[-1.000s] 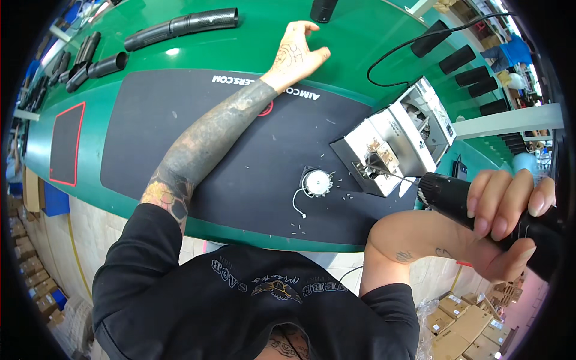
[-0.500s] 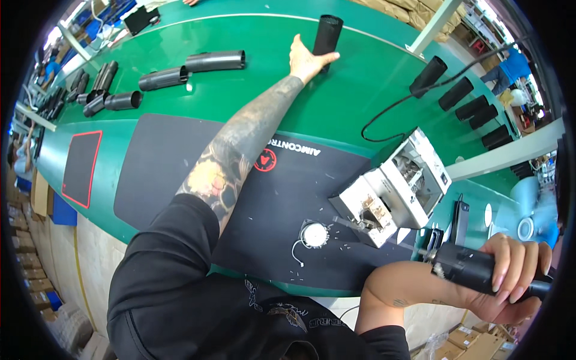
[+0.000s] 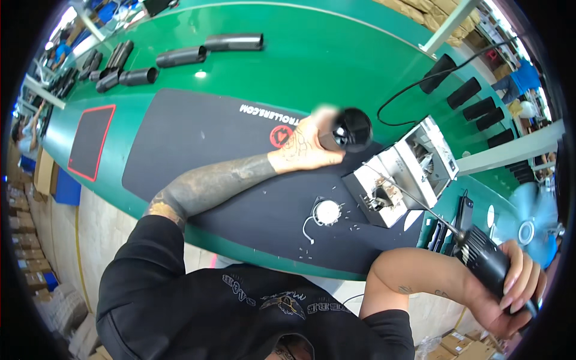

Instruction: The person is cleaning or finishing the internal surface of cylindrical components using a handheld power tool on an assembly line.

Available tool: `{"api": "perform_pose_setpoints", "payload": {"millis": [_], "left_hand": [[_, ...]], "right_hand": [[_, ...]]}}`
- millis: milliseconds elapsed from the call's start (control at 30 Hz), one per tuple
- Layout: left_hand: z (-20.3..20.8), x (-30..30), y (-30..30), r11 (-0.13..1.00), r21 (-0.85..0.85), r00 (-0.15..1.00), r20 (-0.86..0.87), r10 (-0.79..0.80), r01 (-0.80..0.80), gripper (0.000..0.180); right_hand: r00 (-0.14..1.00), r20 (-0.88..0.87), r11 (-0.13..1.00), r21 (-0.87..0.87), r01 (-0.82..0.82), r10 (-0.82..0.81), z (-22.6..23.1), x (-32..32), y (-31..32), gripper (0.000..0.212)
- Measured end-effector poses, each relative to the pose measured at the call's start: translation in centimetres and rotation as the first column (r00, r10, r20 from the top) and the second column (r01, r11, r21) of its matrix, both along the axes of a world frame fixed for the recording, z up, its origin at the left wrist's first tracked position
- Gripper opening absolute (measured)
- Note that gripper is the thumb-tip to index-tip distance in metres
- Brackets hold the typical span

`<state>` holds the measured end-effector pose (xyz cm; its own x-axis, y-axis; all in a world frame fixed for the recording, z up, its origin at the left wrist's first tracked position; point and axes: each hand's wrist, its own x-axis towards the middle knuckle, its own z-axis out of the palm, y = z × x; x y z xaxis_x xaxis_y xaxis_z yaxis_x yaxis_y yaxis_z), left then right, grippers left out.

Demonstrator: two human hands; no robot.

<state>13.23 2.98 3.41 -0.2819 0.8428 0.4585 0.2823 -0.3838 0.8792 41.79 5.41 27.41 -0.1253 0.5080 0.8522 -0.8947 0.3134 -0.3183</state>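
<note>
My left hand [image 3: 303, 143] is wrapped round a black cylindrical tube [image 3: 353, 130], tilted so that one dark end shows. It holds the tube above the dark mat [image 3: 240, 198]. At the right, my right hand [image 3: 510, 288] grips a black electric screwdriver [image 3: 483, 255], its long thin bit slanting up and left across the front of a silver screw feeder [image 3: 414, 171]. Whether the bit's tip touches the feeder cannot be made out. On the mat below the tube lies a white round part [image 3: 327, 212] with a short white wire, small pale bits scattered around it.
More black tubes [image 3: 180, 56] lie on the green table [image 3: 312, 48] at the far left, and others [image 3: 465, 92] stand along the right. A black cable [image 3: 380, 114] loops behind the feeder. A blue fan [image 3: 527, 228] and a dark phone-like object [image 3: 465, 213] are at the right.
My left hand has brought the tube from the far part of the table back over the mat, close to the feeder. The screwdriver has swung, its bit now angled up and left.
</note>
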Motion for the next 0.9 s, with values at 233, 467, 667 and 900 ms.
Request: {"api": "perform_pose_setpoints", "payload": {"millis": [233, 467, 667, 900], "left_hand": [[-1.6, -0.1, -2.0, 0.986, 0.104, 0.971, -0.216, -0.103, 0.128, 0.056], [-2.0, 0.3, -1.4, 0.984, 0.121, 0.980, -0.160, -0.115, 0.135, 0.058], [-2.3, 0.4, -1.2, 0.978, 0.164, 0.981, -0.166, -0.097, 0.125, 0.058], [-2.6, 0.3, -1.1, 0.986, 0.127, 0.983, -0.162, -0.083, 0.104, 0.057]], "right_hand": [[0.971, 0.237, 0.995, 0.099, -0.008, -0.016, -2.6, -3.5, -1.8, 0.034], [0.894, 0.422, 0.971, 0.235, 0.054, -0.151, -4.7, -10.0, -1.7, 0.035], [0.822, 0.565, 0.952, 0.284, -0.115, -0.069, -5.7, -10.0, 0.5, 0.033], [0.876, 0.468, 0.962, 0.272, -0.012, -0.121, -7.3, -12.2, -0.6, 0.028]]}}
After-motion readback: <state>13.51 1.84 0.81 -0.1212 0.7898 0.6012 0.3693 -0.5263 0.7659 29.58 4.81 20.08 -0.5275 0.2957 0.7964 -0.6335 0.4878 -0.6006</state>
